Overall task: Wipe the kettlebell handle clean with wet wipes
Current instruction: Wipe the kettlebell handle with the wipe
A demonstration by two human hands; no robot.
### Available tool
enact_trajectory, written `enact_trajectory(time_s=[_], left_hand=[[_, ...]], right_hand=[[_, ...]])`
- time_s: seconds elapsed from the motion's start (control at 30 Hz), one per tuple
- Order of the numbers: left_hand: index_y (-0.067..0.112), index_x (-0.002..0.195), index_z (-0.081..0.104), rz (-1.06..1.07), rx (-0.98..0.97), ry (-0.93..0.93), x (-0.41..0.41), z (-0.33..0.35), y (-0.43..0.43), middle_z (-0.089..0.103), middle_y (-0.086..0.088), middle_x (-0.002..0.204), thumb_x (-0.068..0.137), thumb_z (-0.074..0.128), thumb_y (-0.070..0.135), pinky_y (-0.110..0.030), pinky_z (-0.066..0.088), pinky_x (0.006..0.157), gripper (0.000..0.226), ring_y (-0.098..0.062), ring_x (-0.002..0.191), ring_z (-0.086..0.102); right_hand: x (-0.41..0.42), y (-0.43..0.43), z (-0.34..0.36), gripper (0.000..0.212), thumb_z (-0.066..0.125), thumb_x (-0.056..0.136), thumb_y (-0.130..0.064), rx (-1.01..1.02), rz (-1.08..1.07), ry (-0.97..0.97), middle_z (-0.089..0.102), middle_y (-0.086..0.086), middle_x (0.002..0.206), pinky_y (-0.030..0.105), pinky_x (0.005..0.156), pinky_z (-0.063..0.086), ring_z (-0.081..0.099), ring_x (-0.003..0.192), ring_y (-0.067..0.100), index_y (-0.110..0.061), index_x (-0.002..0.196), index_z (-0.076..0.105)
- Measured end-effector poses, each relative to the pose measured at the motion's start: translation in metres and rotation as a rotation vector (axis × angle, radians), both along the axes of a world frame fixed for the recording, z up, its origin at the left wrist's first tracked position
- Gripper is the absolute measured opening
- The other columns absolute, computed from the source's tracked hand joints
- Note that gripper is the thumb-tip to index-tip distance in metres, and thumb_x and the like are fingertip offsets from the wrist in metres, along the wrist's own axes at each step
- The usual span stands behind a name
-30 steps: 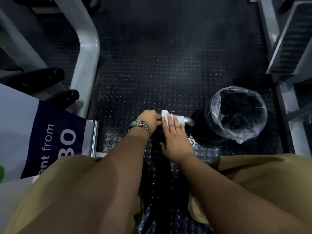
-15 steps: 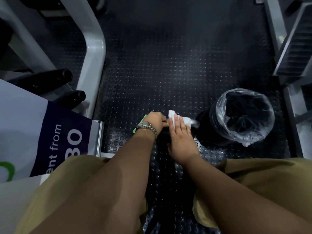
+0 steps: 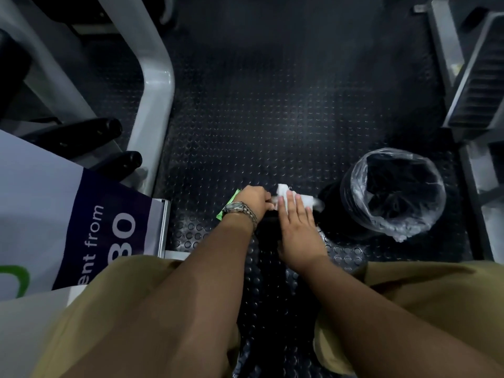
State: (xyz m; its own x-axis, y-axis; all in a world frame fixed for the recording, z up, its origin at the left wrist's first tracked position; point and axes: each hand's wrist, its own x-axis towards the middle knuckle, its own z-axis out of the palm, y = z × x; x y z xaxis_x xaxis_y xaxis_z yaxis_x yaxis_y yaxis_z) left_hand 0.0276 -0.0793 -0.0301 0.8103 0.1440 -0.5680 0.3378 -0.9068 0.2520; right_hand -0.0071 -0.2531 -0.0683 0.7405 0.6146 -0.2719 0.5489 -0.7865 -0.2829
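Handle (image 3: 319, 205) beneath wipe (image 3: 282, 190) and hands (image 3: 255, 199) (image 3: 298, 233)

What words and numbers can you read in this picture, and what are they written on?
"ent from": white letters on the dark blue band of the banner; the start of the word is cut off.
"80" or "BO": big white characters on the same band; I cannot tell which.
Green packet by the left wrist: no print is readable.
Wristwatch: the dial is too small to read.
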Motion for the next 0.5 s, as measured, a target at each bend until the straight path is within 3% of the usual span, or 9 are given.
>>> enact_trajectory(time_s=[0.23, 0.4, 0.5], left_hand=[[0.015, 0.129, 0.068, 0.001, -0.006, 0.019, 0.001, 0.001, 0.001, 0.070, -0.009, 0.123, 0.101, 0.062, 0.034, -0.035, 0.054, 0.096, 0.035, -0.027, 0.115, 0.064], [0.013, 0.113, 0.075, 0.016, -0.021, 0.006, 0.001, -0.001, 0.001, 0.074, -0.009, 0.108, 0.099, 0.063, 0.035, -0.034, 0.056, 0.089, 0.029, -0.027, 0.103, 0.069], [0.014, 0.119, 0.073, 0.010, -0.026, 0.029, 0.002, 0.001, 0.001, 0.073, -0.009, 0.113, 0.099, 0.063, 0.035, -0.034, 0.055, 0.093, 0.030, -0.027, 0.108, 0.067]], right_hand=[[0.014, 0.011, 0.009, 0.108, 0.061, 0.093, -0.041, -0.031, -0.198, 0.060, -0.020, 0.022, 0.169, 0.052, 0.129, -0.002, -0.018, 0.157, 0.039, -0.002, 0.162, -0.013], [0.004, 0.017, 0.006, 0.109, 0.060, 0.093, -0.047, -0.011, -0.025, 0.028, -0.022, 0.021, 0.169, 0.051, 0.128, -0.006, -0.022, 0.156, 0.037, -0.004, 0.162, -0.012], [-0.006, 0.003, 0.003, 0.110, 0.061, 0.092, -0.043, -0.011, -0.064, 0.007, -0.021, 0.021, 0.169, 0.050, 0.128, -0.004, -0.022, 0.156, 0.036, -0.005, 0.162, -0.014]])
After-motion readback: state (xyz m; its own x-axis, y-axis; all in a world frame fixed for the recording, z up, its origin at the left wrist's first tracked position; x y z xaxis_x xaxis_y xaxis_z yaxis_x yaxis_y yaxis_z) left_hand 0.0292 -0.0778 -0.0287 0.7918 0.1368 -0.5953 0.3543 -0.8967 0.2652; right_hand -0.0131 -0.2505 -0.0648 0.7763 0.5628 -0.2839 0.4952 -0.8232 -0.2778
